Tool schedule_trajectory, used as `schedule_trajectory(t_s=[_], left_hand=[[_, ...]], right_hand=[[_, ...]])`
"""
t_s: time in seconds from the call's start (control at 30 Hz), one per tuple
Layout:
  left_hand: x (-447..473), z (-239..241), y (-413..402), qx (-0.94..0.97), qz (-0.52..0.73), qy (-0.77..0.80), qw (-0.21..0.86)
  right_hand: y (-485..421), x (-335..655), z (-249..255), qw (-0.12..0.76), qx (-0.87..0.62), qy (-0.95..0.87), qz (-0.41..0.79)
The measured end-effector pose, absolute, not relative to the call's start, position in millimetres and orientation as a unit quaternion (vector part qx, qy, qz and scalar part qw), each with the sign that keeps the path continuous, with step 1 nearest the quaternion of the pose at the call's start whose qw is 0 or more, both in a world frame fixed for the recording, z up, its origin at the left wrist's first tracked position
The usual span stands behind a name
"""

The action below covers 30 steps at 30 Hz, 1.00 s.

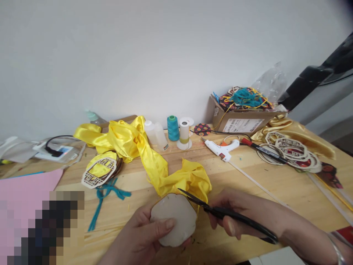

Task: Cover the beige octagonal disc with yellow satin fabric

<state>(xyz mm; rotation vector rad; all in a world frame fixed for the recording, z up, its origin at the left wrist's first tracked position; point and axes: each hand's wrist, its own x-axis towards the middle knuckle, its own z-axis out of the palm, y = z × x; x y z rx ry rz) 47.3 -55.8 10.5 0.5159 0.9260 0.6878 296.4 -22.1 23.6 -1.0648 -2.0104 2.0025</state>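
My left hand (150,228) grips a pale, many-sided flat disc (176,217), its thumb lying across the face. Yellow satin fabric (190,176) shows behind the disc's upper edge and trails back over the table. In my right hand (227,211) is a pair of black-handled scissors (239,219). The blades point left and meet the fabric along the disc's upper right rim. Whether they are parted is hard to make out. On the left lies a cut-out wooden ornament (99,171) over a yellow round piece, with teal cord (106,195) beside it.
A white glue gun (222,149) rests right of centre, near a teal thread cone (173,129), a white spool (184,136) and translucent bottles (156,134). A cardboard box (242,119) stands behind. Wooden cut-outs (292,147) and a marker (264,151) lie right; pink paper (33,187) left.
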Motion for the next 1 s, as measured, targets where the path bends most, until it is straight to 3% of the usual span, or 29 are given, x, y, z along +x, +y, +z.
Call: schedule_trajectory(t_s=[0.33, 1.0], left_hand=[[45.3, 8.2, -56.6, 0.252, 0.315, 0.433, 0.806], [36.8, 0.7, -55.5, 0.306, 0.272, 0.395, 0.822]], right_hand=[[-18.4, 293.8, 22.5, 0.019, -0.383, -0.591, 0.71], [-19.9, 299.4, 26.8, 0.027, -0.424, -0.62, 0.659]])
